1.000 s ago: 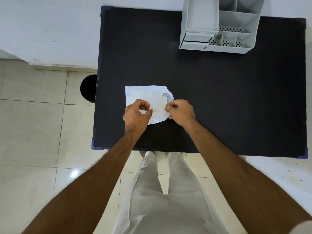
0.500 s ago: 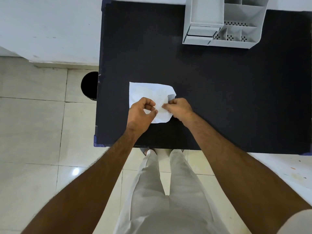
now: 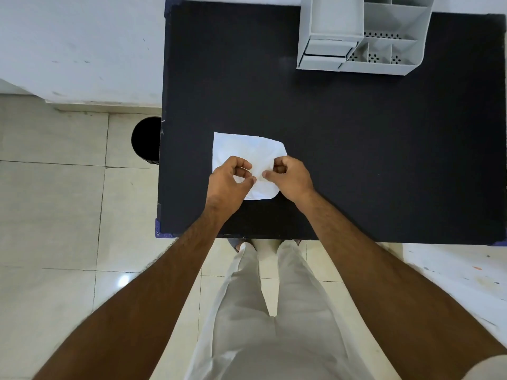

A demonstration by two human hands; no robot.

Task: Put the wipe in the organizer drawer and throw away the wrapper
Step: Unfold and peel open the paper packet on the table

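**A:** What does the head view show?

**B:** Seen from above, a black table [image 3: 356,160] with a white wipe [image 3: 241,149] lying spread flat on it, close to the table's near edge and toward its left side. Both hands work at the wipe's near middle. The left hand [image 3: 229,178] has thumb and fingertips closed together in a pinch on the wipe's cloth. The right hand [image 3: 290,175] is curled the same way, fingertips pinched on the wipe just beside the left's.

**A:** And the drawer?

**B:** A grey organizer [image 3: 362,37] stands at the table's far edge, well apart from the wipe, its small drawer [image 3: 326,50] at the front left, apparently shut. A dark round bin [image 3: 145,139] sits on the floor just off the table's left edge. I can't tell a wrapper apart from the wipe.

**A:** How should this step go?

**B:** I judge it to be folding. Keep both pinches on the same layer, bring the edges over evenly, and press the crease flat, so that the wipe ends small enough for the drawer.

**A:** Any change from a second ago?

**B:** The wipe's far right corner, then folded over, now lies flatter and rounder. The hands have stayed close together on the cloth.
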